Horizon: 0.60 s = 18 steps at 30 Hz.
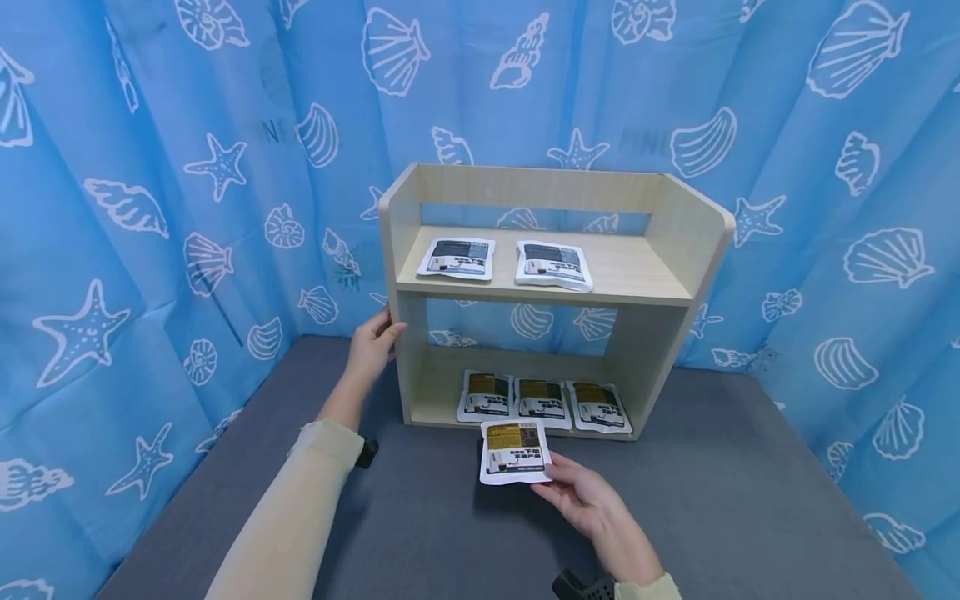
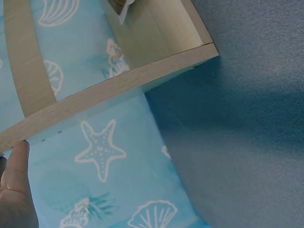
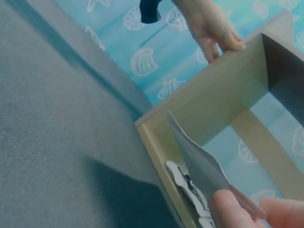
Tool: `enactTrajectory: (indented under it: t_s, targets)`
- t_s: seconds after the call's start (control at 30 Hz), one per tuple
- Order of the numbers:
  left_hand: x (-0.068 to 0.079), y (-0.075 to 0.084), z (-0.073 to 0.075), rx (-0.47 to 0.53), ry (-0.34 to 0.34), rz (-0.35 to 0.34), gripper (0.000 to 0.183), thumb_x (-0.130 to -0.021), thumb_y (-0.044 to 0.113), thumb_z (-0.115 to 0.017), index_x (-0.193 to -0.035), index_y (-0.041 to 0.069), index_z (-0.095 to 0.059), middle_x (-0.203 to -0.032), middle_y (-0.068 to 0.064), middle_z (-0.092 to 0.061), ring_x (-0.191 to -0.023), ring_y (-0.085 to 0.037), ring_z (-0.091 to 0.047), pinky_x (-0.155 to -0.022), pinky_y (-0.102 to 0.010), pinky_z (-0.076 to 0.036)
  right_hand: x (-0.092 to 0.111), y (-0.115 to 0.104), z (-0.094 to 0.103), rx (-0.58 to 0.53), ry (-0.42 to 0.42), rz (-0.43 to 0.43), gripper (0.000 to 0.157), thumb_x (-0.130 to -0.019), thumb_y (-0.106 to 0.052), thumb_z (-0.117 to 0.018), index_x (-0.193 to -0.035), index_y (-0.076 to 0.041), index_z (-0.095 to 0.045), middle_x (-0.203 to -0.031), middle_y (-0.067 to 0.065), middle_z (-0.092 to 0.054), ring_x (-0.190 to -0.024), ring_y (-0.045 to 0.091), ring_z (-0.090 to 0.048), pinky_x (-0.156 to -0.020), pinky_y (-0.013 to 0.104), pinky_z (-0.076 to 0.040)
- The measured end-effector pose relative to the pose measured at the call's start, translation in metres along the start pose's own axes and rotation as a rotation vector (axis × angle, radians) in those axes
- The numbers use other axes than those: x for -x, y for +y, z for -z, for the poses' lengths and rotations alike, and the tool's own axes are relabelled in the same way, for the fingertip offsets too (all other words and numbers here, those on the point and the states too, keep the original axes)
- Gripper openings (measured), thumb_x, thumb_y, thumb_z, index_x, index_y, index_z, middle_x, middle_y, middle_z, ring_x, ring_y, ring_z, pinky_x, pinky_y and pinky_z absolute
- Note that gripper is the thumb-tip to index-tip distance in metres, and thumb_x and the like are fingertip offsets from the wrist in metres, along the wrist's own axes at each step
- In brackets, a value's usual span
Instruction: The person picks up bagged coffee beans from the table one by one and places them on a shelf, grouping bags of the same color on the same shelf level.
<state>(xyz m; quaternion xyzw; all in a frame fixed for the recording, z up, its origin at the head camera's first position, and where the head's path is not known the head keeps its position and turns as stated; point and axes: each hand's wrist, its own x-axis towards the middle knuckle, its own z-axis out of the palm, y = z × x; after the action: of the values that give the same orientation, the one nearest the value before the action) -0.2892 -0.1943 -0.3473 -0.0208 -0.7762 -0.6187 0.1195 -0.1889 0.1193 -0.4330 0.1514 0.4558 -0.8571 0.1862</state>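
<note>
My right hand (image 1: 588,500) pinches the right edge of a flat white packet (image 1: 514,452) with a gold and brown printed label. The right wrist view shows this packet (image 3: 204,161) edge-on, with the thumb on its near face. It is held in front of the lower tier of a small wooden shelf (image 1: 551,292), above the table. My left hand (image 1: 369,350) holds the shelf's left side panel by its front edge. In the left wrist view only part of that hand (image 2: 16,190) shows against the wood.
Three similar gold-label packets (image 1: 543,402) lie side by side on the lower tier. Two packets with grey-blue labels (image 1: 457,257) lie apart on the upper tier. A dark grey table (image 1: 720,500) extends around the shelf, with a blue shell-patterned curtain (image 1: 225,200) behind.
</note>
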Motion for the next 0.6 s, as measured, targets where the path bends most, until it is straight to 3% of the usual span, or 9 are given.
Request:
enactTrajectory:
  t_s: [0.33, 0.6]
  targets:
    - [0.0, 0.001, -0.002, -0.004, -0.001, 0.012, 0.052, -0.103, 0.021, -0.051, -0.151, 0.012, -0.035, -0.148, -0.019, -0.041, -0.132, -0.037, -0.043, -0.098, -0.055, -0.044, -0.004, -0.003, -0.014, 0.01, -0.022, 0.031, 0.05, -0.1, 0.009, -0.037, -0.148, 0.011, -0.024, -0.102, 0.019, -0.067, -0.097, 0.025, -0.063, -0.093, 0.04, -0.05]
    - [0.0, -0.001, 0.0, -0.004, 0.002, 0.005, 0.053, -0.102, 0.025, -0.052, -0.151, 0.014, -0.036, -0.148, -0.018, -0.042, -0.132, -0.035, -0.043, -0.099, -0.055, -0.044, -0.011, 0.0, -0.025, -0.008, -0.041, 0.029, 0.051, -0.1, 0.008, -0.038, -0.149, 0.01, -0.024, -0.117, 0.025, -0.062, -0.104, 0.027, -0.061, -0.095, 0.041, -0.049]
